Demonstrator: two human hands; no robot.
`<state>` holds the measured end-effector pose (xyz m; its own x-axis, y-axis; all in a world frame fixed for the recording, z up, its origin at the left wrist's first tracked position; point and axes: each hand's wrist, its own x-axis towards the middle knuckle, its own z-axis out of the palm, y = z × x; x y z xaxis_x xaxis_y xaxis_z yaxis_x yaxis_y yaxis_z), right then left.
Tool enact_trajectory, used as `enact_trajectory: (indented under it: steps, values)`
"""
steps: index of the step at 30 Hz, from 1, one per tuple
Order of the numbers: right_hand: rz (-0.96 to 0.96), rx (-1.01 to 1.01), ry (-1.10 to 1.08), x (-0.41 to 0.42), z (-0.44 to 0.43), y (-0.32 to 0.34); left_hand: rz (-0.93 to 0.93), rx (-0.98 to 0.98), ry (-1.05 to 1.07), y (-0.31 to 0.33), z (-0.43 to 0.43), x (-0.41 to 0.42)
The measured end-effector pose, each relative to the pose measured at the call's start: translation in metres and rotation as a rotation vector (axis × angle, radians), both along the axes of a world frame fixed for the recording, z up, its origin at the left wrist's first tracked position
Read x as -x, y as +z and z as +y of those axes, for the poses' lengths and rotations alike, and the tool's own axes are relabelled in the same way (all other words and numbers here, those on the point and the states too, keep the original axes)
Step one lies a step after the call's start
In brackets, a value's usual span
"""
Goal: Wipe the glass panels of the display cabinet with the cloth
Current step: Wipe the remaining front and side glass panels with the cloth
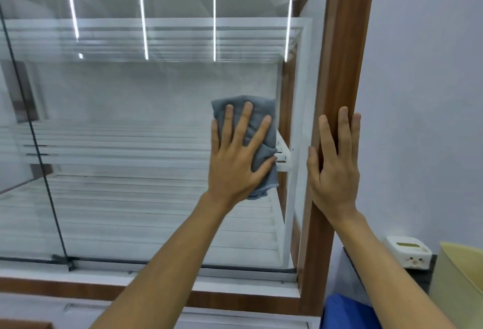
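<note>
The display cabinet's front glass panel [136, 109] fills most of the view, framed by a brown wooden post [342, 62] on its right. A folded grey cloth [261, 119] lies flat against the glass near the panel's right edge. My left hand [236, 156] presses on the cloth with fingers spread, covering its lower left part. My right hand [334, 166] rests flat against the wooden post, fingers pointing up, holding nothing. White slatted shelves [156, 213] show behind the glass.
A dark vertical seam [34, 130] splits the glass at the left. A brown wooden rail [235, 300] runs along the bottom. At the lower right stand a white box with a face [407, 255], a blue object [345, 313] and a pale yellow object [460, 276] beside the wall.
</note>
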<state>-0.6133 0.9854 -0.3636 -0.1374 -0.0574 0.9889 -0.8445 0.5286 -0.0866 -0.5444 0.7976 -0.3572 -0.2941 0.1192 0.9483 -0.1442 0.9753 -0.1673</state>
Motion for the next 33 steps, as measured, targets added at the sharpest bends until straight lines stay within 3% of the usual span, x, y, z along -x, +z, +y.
enact_trajectory:
  steps: [7,13,16,18,22,26,33]
  values:
    - [0.012,0.021,0.028,0.001,0.002,0.0,-0.039,0.087,0.019,-0.044,-0.035,-0.016]
    - [0.082,0.005,0.087,0.001,0.004,0.0,0.06,-0.29,0.08,-0.087,-0.101,-0.064]
    - [0.105,-0.005,0.095,0.003,0.005,-0.001,0.154,-0.504,0.078,-0.077,-0.122,-0.077]
    - [0.116,0.001,0.106,0.004,0.005,-0.001,0.199,-0.544,0.04,-0.06,-0.124,-0.075]
    - [0.136,0.028,0.122,0.006,0.004,-0.004,0.258,-0.496,0.01,-0.026,-0.1,-0.054]
    - [0.14,0.056,0.133,0.008,0.003,-0.009,0.231,-0.322,-0.009,-0.007,-0.057,-0.027]
    - [0.14,0.004,0.059,0.002,0.001,-0.071,0.15,-0.066,-0.006,-0.048,0.002,0.006]
